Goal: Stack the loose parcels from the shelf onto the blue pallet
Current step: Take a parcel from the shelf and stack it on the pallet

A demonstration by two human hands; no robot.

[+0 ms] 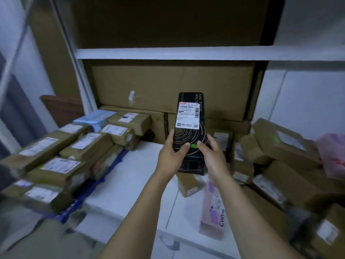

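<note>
Both hands, left hand [172, 156] and right hand [214, 156], grip the black parcel [190, 128] mid-transfer; next, carry it left onto the blue pallet [112, 165] stack.

At the centre of the frame, the black box [190, 131] looks like smooth, slightly glossy printed card, with a white paper label [188, 115] stuck on its face. The parcels at lower left [56, 165] are matt brown cardboard with paper labels. The pallet edge [110, 171] beneath them looks like blue plastic. At lower right, the pink box [212, 212] is printed card. The floor [130, 184] looks smooth and pale.
</note>
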